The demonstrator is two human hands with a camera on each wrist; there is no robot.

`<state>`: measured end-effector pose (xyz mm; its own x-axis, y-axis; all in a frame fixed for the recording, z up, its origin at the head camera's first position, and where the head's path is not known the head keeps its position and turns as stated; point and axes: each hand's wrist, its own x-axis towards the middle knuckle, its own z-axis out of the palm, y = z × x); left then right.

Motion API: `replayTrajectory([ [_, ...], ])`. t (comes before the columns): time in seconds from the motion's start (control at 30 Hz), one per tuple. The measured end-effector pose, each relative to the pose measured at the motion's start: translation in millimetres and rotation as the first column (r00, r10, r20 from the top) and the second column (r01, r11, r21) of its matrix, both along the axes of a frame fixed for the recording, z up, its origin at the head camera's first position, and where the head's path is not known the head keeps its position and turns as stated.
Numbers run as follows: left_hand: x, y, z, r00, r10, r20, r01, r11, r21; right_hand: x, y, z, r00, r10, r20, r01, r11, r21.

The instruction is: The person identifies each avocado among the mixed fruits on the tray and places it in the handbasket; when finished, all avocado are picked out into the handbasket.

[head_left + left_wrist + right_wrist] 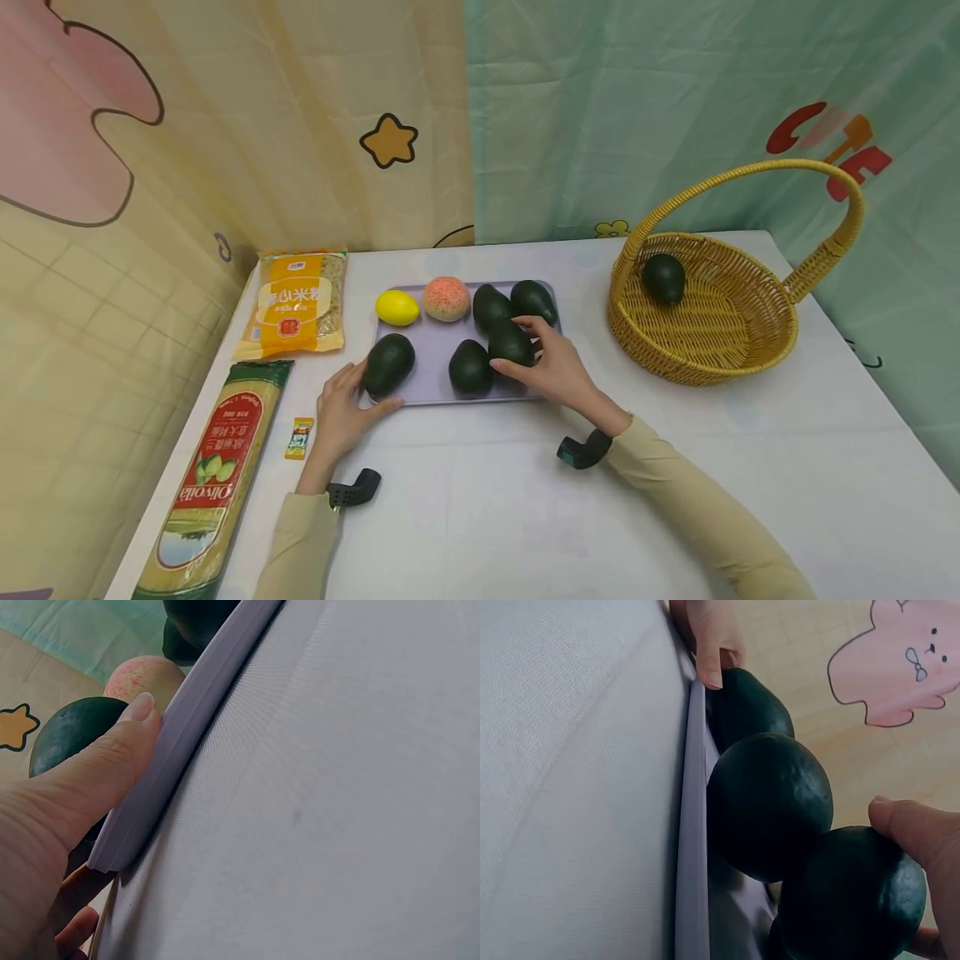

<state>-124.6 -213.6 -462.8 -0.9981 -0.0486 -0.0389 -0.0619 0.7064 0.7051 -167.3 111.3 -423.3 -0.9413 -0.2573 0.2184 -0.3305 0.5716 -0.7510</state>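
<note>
My right hand [558, 367] grips a dark green avocado [510, 342], thumb on the near side and fingers on the far side, over the right part of a lilac tray [432, 358]. At the tray's near left corner, my left hand [345, 417] holds the rim, its thumb [112, 754] along the front edge. A large avocado [389, 364] lies right by that hand. Another avocado [471, 367] sits just left of the gripped one, and two more, one of them this avocado [534, 302], lie behind. A lemon [397, 307] and a peach [446, 298] rest along the tray's back.
A wicker basket [705, 371] with a tall handle stands at the right, one avocado [663, 278] inside. On the left lie a bag of grain [292, 304], a long pasta pack [217, 475] and a small snack packet [298, 438]. Curtains hang behind the white table [480, 500].
</note>
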Motion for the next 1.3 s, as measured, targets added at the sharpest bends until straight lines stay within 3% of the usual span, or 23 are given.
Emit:
replayTrajectory([
  [0.37, 0.9, 0.7, 1.7, 1.0, 0.003, 0.0, -0.003, 1.0, 0.0, 0.4, 14.1, 10.3, 1.0, -0.027, 0.004, 0.027, 0.999, -0.044],
  [0.73, -0.1, -0.3, -2.8, 1.0, 0.014, -0.015, -0.014, 1.0, 0.002, 5.6, 31.2, 25.7, 0.991, -0.077, -0.108, 0.058, 0.983, -0.173],
  [0.93, -0.7, -1.3, -5.2, 1.0, 0.013, -0.013, -0.013, 1.0, 0.002, 9.9, 41.8, 35.4, 0.974, -0.124, -0.19, 0.069, 0.96, -0.271],
  [1.07, -1.0, -1.6, -4.0, 1.0, 0.009, -0.007, -0.009, 1.0, -0.001, 22.4, 42.7, 57.8, 0.958, -0.165, -0.233, 0.081, 0.939, -0.334],
  [1.17, -0.9, -1.5, -3.4, 1.0, 0.009, -0.003, -0.009, 1.0, 0.001, 32.5, 43.0, 73.9, 0.946, -0.194, -0.26, 0.079, 0.915, -0.396],
  [1.3, -0.6, -1.4, -3.5, 1.0, 0.011, 0.002, -0.011, 1.0, 0.004, 35.2, 51.8, 76.9, 0.926, -0.243, -0.288, 0.081, 0.875, -0.476],
])
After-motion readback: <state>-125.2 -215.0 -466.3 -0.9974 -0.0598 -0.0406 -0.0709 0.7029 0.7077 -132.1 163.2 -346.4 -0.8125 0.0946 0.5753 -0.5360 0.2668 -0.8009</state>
